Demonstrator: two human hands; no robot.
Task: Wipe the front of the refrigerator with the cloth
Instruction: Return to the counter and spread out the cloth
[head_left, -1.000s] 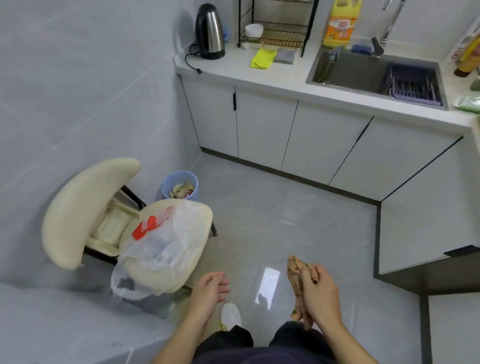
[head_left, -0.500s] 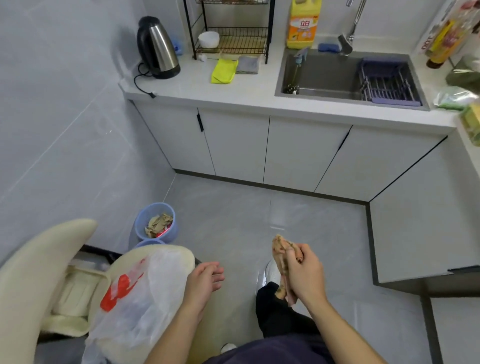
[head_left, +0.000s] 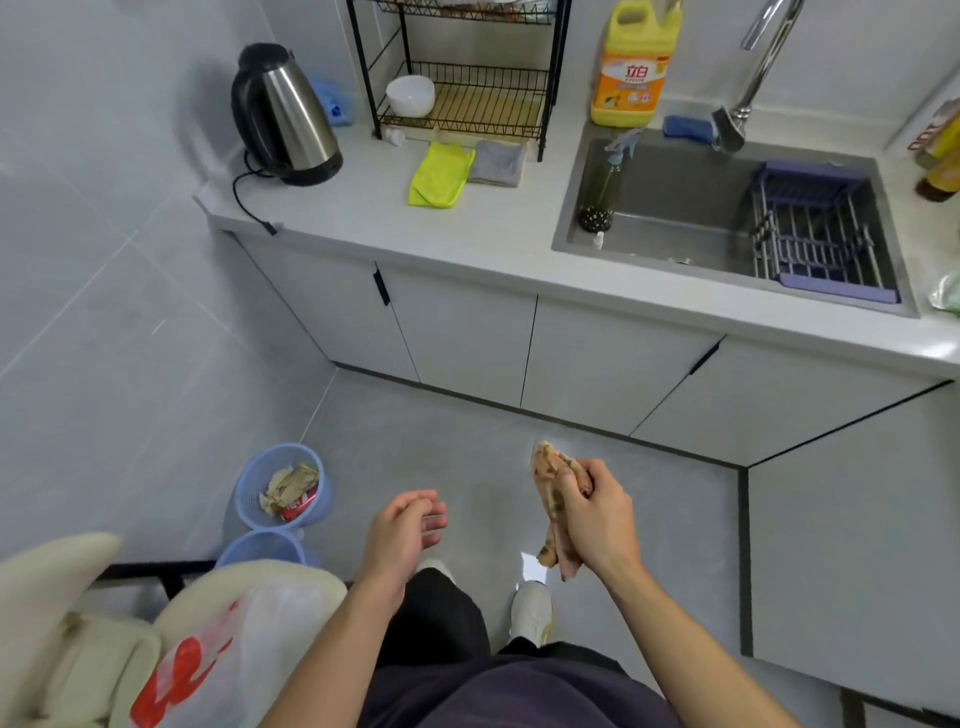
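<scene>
Grey tiled floor (head_left: 467, 457) fills the middle. An L-shaped white counter (head_left: 467, 244) runs along the far side and right, with white cabinets (head_left: 457, 338) under it. Steel sink (head_left: 675, 197) is set in the counter at right, with a purple drainer basket (head_left: 821, 234) inside at its right end and the faucet (head_left: 753, 78) above. Cream chair (head_left: 47, 597) sits bottom left, a clear plastic bag (head_left: 244, 654) with red print lying on its seat. Black wire rack (head_left: 467, 104) stands at the back of the counter with a white bowl (head_left: 410, 95) on its lower shelf. Steel kettle (head_left: 285, 114) stands left of the rack. Yellow detergent bottle (head_left: 631, 67) is at the back left corner of the sink. Blue mesh bin (head_left: 283, 493) holding scraps stands by the wall, a second blue bin (head_left: 262, 548) just in front. Yellow cloth (head_left: 440, 174) and grey cloth (head_left: 496, 162) lie side by side, touching, in front of the rack.

Right hand (head_left: 597, 519) is fisted around the cloth (head_left: 546, 465), a bunched brownish rag held over the floor, its ends sticking out above and below the fist. Left hand (head_left: 400, 530) is empty, fingers loose and slightly spread, well apart from the cloth. White shoe (head_left: 530, 608) is on the floor below the hands.
</scene>
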